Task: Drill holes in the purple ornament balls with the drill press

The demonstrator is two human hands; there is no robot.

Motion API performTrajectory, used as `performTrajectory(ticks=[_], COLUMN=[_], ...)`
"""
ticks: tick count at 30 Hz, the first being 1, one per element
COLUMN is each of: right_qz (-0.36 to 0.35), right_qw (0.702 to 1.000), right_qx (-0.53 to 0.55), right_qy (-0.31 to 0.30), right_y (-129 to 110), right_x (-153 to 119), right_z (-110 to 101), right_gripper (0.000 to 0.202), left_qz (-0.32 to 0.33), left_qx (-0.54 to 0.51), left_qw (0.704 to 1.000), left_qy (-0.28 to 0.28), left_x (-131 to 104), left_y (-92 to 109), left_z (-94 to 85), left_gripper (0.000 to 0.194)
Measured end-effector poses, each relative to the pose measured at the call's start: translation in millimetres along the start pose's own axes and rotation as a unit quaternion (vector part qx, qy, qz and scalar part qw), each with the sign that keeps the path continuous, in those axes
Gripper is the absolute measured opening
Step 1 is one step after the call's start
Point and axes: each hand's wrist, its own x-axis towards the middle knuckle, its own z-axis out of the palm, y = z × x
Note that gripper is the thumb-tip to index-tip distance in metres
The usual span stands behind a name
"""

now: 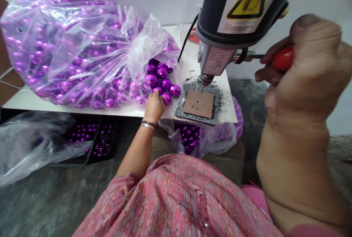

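Note:
My left hand (pixel 154 106) is at the mouth of a clear plastic bag (pixel 141 52), its fingers curled against a shiny purple faceted ball (pixel 166 99). Several more such balls lie loose around it, spilling from the bag. My right hand (pixel 313 65) is wrapped round the red knob (pixel 283 58) of a drill press (pixel 231 17) lever. Under the drill bit (pixel 202 89), a brown square block (pixel 199 108) with a small hole in its middle sits on the grey base plate (pixel 179 111). No ball is on the block.
Dark shavings (pixel 224 99) are scattered round the base on the white table (pixel 189 44). A black cable runs behind the drill press. Below the table edge are a bag of purple balls (pixel 189 138) by my lap and a black crate (pixel 95 145) at left, partly covered by plastic.

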Motion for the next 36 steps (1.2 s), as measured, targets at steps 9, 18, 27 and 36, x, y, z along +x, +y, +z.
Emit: performTrajectory(ticks=[9,18,27,36], right_qz=[-0.037,-0.039,-0.064,-0.058], right_qw=[0.999,0.999,0.997,0.995], right_qx=[-0.002,0.009,0.027,0.053], right_qy=[-0.003,-0.018,-0.044,-0.064], right_y=[4.1,3.7,4.7,3.0], right_x=[-0.1,-1.5,0.6,-1.8], right_z=[-0.4,1.2,3.0,0.7], right_gripper=[0.037,0.04,0.041,0.04], left_qz=[0.013,-0.109,-0.081,-0.016], left_qx=[-0.033,-0.415,-0.405,-0.303], left_qw=[0.992,0.875,0.86,0.905], left_qy=[-0.122,-0.223,-0.298,-0.298], left_x=[-9.9,-18.0,-9.3,0.5], left_y=[6.2,11.5,44.4,66.1], left_z=[5.8,-4.8,16.6,29.4], left_gripper=[0.048,0.058,0.064,0.052])
